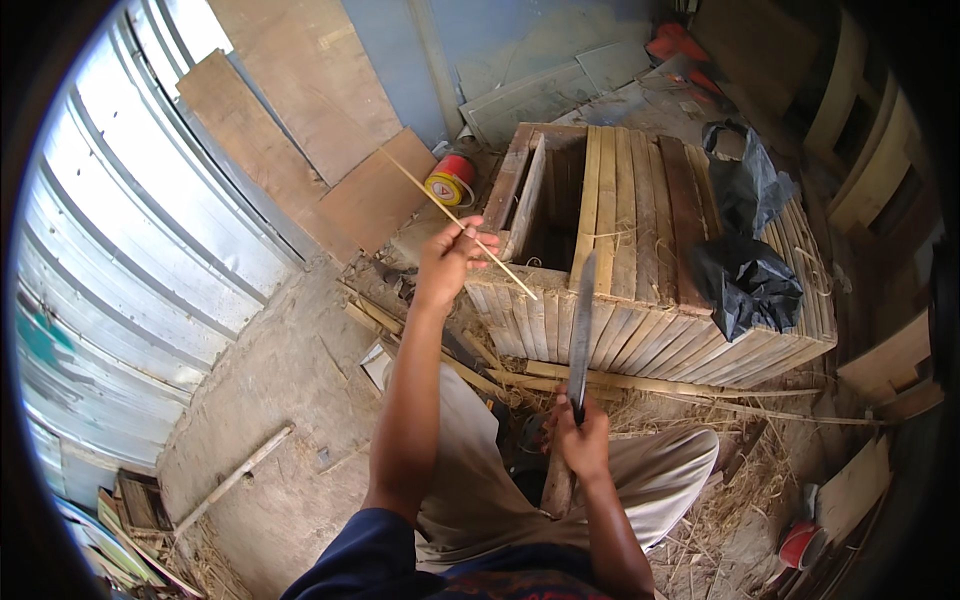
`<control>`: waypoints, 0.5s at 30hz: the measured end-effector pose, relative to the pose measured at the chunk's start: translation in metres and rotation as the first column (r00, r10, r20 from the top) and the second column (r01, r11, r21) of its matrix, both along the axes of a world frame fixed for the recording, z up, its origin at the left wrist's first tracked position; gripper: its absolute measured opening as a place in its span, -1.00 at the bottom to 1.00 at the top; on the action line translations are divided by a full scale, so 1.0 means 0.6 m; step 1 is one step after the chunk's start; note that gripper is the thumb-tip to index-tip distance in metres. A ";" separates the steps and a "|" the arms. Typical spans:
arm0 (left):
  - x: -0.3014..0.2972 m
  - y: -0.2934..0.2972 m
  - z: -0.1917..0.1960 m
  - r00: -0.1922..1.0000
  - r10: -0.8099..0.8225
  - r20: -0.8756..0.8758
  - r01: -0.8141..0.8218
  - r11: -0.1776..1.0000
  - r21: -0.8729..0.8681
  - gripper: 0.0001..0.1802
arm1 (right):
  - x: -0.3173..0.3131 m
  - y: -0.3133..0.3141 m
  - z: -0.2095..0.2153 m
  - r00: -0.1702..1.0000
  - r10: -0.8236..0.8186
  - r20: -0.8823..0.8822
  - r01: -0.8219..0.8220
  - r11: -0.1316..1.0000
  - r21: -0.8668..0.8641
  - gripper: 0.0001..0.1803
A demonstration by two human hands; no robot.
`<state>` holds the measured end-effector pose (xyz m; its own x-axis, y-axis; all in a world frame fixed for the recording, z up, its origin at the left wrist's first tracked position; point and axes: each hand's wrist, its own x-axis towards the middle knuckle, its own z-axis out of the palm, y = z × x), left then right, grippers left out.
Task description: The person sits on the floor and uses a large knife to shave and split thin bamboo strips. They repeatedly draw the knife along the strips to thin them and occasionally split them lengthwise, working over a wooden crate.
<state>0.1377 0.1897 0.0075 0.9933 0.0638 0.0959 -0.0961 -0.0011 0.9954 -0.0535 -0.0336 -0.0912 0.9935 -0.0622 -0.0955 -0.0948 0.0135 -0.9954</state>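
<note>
My left hand point(450, 262) is raised near the corner of a slatted wooden crate, its fingers pinching a thin bamboo stick point(420, 188). The stick slants from upper left down to the right, its lower end just before the crate's slatted side. In front of my lap, my right hand point(583, 438) is wrapped round a machete point(582, 335). Its long dark blade points up and away from me, the tip overlapping the crate in view. Below the fist a wooden piece point(558, 488) shows, apparently the handle. Blade and stick are apart.
The crate point(640, 200) has an opening at its left and black plastic bags point(748, 285) on its right. Bamboo strips point(660, 385) and shavings point(740, 480) lie on the floor. A red and yellow bucket point(450, 180) stands behind; corrugated metal sheeting point(120, 230) rises left.
</note>
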 end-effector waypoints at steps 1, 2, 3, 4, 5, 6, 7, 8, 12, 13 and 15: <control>-0.004 -0.001 0.001 1.000 -0.022 -0.001 0.022 1.000 -0.005 -0.63 | 0.003 -0.002 0.004 1.000 -0.018 -0.003 0.018 0.999 0.038 -0.73; -0.007 -0.001 0.004 0.999 -0.048 0.007 0.049 0.999 -0.008 -0.63 | 0.008 -0.004 0.010 0.999 -0.048 -0.027 0.050 0.996 0.075 -0.73; -0.011 -0.002 0.006 0.998 -0.064 0.000 0.064 0.998 -0.015 -0.62 | 0.012 -0.005 0.016 0.998 -0.061 -0.020 0.063 0.989 0.132 -0.72; -0.014 -0.003 0.008 0.998 -0.065 -0.018 0.065 0.998 -0.002 -0.62 | 0.018 -0.005 0.022 0.996 -0.086 -0.002 0.086 0.989 0.124 -0.72; -0.018 -0.004 0.010 0.997 -0.072 -0.023 0.072 0.997 0.010 -0.63 | 0.023 -0.004 0.029 0.994 -0.110 0.019 0.106 0.986 0.129 -0.71; -0.021 -0.005 0.012 0.996 -0.081 -0.033 0.082 0.996 0.018 -0.63 | 0.029 -0.003 0.035 0.991 -0.129 0.019 0.125 0.982 0.142 -0.71; -0.024 -0.006 0.013 0.996 -0.091 -0.024 0.091 0.995 0.027 -0.64 | 0.033 -0.001 0.041 0.988 -0.143 0.053 0.134 0.980 0.145 -0.70; -0.026 -0.007 0.013 0.994 -0.104 -0.022 0.104 0.994 0.033 -0.65 | 0.037 0.002 0.045 0.986 -0.152 0.062 0.141 0.978 0.154 -0.69; -0.029 -0.012 0.011 0.986 -0.163 -0.027 0.164 0.985 0.046 -0.70 | 0.048 0.010 0.057 0.979 -0.182 0.090 0.163 0.969 0.186 -0.67; -0.029 -0.015 0.010 0.983 -0.185 -0.003 0.185 0.983 0.000 -0.71 | 0.051 0.010 0.060 0.978 -0.188 0.094 0.168 0.967 0.190 -0.67; -0.029 -0.022 0.009 0.979 -0.203 -0.004 0.203 0.979 0.038 -0.73 | 0.059 0.007 0.069 0.974 -0.199 0.104 0.173 0.961 0.216 -0.67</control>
<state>0.1204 0.1767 0.0130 0.9853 -0.1424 0.0947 -0.0984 -0.0193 0.9950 -0.0184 -0.0292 -0.0496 0.9710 -0.2392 -0.0032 0.0517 0.2231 -0.9734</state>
